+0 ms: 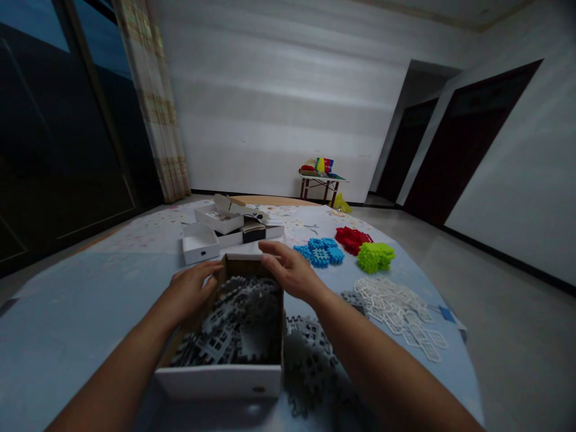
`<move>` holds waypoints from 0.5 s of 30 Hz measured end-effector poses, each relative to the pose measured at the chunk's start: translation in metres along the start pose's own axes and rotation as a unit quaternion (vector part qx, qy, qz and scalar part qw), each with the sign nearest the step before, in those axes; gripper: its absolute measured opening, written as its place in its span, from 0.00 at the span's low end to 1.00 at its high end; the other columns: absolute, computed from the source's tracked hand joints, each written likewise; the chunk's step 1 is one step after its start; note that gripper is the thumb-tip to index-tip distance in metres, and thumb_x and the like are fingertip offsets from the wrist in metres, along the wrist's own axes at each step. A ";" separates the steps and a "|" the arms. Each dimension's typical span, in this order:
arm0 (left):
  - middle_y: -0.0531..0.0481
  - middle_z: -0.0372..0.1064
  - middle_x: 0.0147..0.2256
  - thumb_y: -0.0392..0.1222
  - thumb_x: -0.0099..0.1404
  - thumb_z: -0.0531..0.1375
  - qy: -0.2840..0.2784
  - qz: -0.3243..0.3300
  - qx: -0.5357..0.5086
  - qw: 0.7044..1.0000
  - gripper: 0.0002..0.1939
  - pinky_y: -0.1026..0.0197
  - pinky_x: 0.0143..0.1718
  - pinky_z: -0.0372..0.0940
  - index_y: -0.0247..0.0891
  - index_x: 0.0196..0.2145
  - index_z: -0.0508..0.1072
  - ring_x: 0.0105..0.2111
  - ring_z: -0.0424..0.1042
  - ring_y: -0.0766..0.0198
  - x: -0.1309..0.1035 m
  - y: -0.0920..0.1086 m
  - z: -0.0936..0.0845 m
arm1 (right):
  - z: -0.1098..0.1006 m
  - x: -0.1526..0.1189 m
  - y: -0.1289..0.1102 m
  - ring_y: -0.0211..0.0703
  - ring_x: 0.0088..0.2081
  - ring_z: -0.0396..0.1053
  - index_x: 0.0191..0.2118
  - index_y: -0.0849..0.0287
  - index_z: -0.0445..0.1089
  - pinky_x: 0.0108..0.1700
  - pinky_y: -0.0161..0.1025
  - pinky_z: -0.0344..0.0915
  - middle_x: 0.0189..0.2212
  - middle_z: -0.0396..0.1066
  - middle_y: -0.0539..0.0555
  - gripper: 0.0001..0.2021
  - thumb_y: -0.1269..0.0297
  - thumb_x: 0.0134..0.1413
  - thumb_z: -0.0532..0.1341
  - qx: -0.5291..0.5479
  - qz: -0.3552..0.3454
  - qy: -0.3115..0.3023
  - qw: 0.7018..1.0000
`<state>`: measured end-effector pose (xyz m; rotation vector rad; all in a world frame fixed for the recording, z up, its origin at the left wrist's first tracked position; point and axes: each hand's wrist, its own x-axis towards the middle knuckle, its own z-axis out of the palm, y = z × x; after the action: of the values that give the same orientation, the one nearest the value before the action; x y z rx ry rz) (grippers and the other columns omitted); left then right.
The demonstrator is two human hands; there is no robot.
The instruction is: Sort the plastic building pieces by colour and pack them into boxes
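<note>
An open white cardboard box (220, 384) with a brown inside stands right in front of me. Grey interlocking plastic tiles (234, 324) fill much of it, lying jumbled. My left hand (191, 291) grips the box's left wall near the far corner, its fingers bent over the rim. At the far right corner, my right hand (294, 273) holds the other wall, thumb toward the inside and fingers along the outside. More grey tiles (310, 354) lie on the table right of the box, partly covered by my right forearm.
On the tablecloth (90, 300) are blue tiles (320, 252), red pieces (353, 240), a lime-green pile (375, 257) and white frame-like pieces (396, 306). Several white boxes (200, 243) are heaped at the far left. A small table (321, 177) stands by the wall.
</note>
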<state>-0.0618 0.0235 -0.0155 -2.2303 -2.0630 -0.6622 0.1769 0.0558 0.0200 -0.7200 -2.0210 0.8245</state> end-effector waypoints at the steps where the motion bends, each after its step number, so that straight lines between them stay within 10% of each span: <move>1: 0.44 0.68 0.52 0.44 0.57 0.46 -0.003 -0.002 0.002 1.000 0.26 0.54 0.55 0.58 0.35 0.47 0.73 0.52 0.67 0.55 0.000 0.001 0.000 | -0.004 -0.004 -0.002 0.40 0.45 0.69 0.50 0.57 0.66 0.48 0.40 0.65 0.47 0.71 0.55 0.17 0.59 0.58 0.53 -0.005 0.005 0.018 1.000; 8: 0.46 0.68 0.52 0.41 0.57 0.47 -0.003 -0.017 -0.005 1.000 0.24 0.57 0.56 0.56 0.35 0.47 0.73 0.52 0.66 0.58 -0.005 0.011 -0.001 | -0.017 -0.035 -0.012 0.39 0.38 0.70 0.41 0.57 0.72 0.42 0.39 0.66 0.36 0.74 0.52 0.11 0.62 0.55 0.56 -0.099 -0.056 0.026 0.993; 15: 0.46 0.68 0.53 0.42 0.56 0.47 -0.007 -0.023 0.001 1.000 0.24 0.56 0.56 0.57 0.37 0.47 0.73 0.52 0.66 0.57 -0.004 0.009 -0.001 | -0.049 -0.018 0.050 0.42 0.37 0.71 0.40 0.59 0.72 0.42 0.40 0.66 0.36 0.75 0.55 0.13 0.60 0.54 0.55 -0.143 0.038 0.104 0.983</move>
<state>-0.0538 0.0184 -0.0136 -2.1998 -2.1264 -0.6493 0.2365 0.0881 -0.0042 -1.0085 -1.9499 0.4804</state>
